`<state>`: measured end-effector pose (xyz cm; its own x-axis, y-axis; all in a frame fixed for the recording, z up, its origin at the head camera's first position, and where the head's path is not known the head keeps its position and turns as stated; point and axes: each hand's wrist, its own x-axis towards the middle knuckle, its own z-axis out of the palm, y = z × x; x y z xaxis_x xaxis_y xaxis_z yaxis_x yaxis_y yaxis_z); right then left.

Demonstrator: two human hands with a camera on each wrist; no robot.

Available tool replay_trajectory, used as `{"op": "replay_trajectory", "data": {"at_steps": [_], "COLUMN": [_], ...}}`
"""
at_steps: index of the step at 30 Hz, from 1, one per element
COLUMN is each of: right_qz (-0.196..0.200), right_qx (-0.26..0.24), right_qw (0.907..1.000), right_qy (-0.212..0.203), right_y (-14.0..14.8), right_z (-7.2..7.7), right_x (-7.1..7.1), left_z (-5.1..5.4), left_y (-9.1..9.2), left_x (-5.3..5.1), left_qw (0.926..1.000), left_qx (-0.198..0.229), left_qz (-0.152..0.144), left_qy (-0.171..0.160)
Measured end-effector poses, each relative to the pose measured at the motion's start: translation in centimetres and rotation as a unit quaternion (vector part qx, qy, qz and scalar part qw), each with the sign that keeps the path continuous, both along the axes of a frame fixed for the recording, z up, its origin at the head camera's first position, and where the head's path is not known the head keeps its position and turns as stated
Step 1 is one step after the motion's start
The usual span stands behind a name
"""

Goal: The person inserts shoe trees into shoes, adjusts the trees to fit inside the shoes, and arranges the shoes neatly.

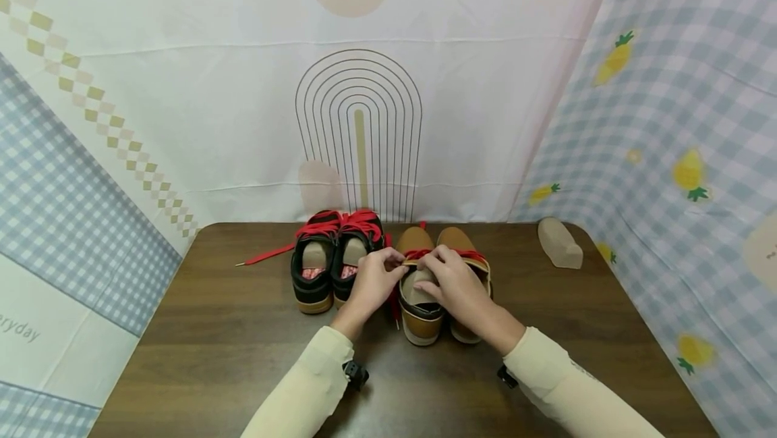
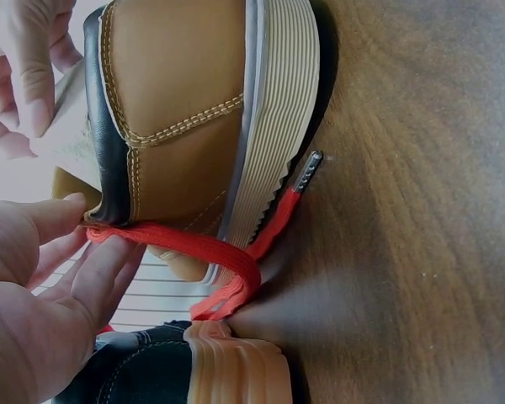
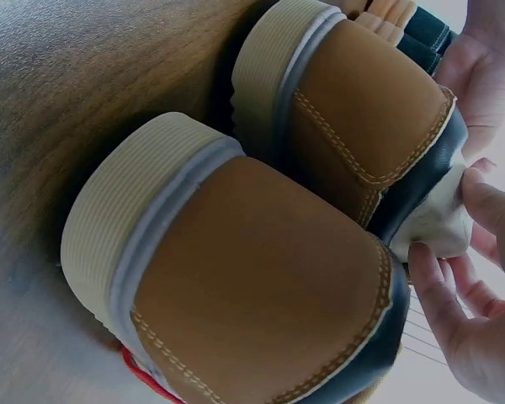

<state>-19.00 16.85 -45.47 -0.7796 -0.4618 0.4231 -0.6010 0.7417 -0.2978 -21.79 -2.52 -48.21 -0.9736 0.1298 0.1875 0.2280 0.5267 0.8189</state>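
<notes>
A pair of tan shoes (image 1: pixel 421 326) with black collars and red laces stands heels toward me. My left hand (image 1: pixel 378 283) pinches the left tan shoe's upper edge by the eyelets, with a red lace (image 2: pixel 194 244) running beside the fingers. Inside that shoe's opening sits a beige shoe insert (image 3: pixel 438 219), gripped between the thumb and fingers of my right hand (image 1: pixel 461 289). Part of the insert is hidden by the right hand. The right tan shoe (image 3: pixel 261 278) stands alongside, partly under the right hand and wrist.
A pair of black shoes (image 1: pixel 312 296) with red laces and beige inserts (image 1: pixel 314 256) stands to the left, one lace trailing on the table (image 1: pixel 212 357). Another beige insert (image 1: pixel 560 245) lies at the back right. Patterned cloth hangs behind and at both sides.
</notes>
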Motion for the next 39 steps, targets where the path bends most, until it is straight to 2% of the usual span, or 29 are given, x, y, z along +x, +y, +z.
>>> {"op": "replay_trajectory", "data": {"at_steps": [8, 15, 21, 30, 39], "right_qz": [-0.011, -0.016, -0.008, 0.006, 0.020], "right_qx": [0.000, 0.046, 0.036, 0.015, 0.037], "right_qw": [0.9999, 0.9984, 0.9987, 0.9999, 0.9946], "right_qy": [0.006, 0.028, 0.035, -0.003, -0.095], "right_y": [-0.6, -1.2, -1.0, 0.1, 0.7], "right_z": [-0.6, -1.1, -0.8, 0.3, 1.8], "right_x": [-0.2, -0.3, -0.4, -1.2, -2.7], "left_z": [-0.3, -0.3, -0.2, -0.4, -0.2], "left_y": [-0.3, -0.4, -0.4, -0.2, 0.0], "left_x": [0.0, -0.1, 0.0, -0.2, -0.2], "left_qw": [1.0000, 0.9999, 1.0000, 1.0000, 1.0000], "left_qx": [-0.006, -0.003, 0.002, 0.006, 0.006], "left_qz": [0.005, 0.007, 0.006, 0.000, -0.001], "left_qy": [0.004, 0.009, 0.006, 0.005, 0.002]}}
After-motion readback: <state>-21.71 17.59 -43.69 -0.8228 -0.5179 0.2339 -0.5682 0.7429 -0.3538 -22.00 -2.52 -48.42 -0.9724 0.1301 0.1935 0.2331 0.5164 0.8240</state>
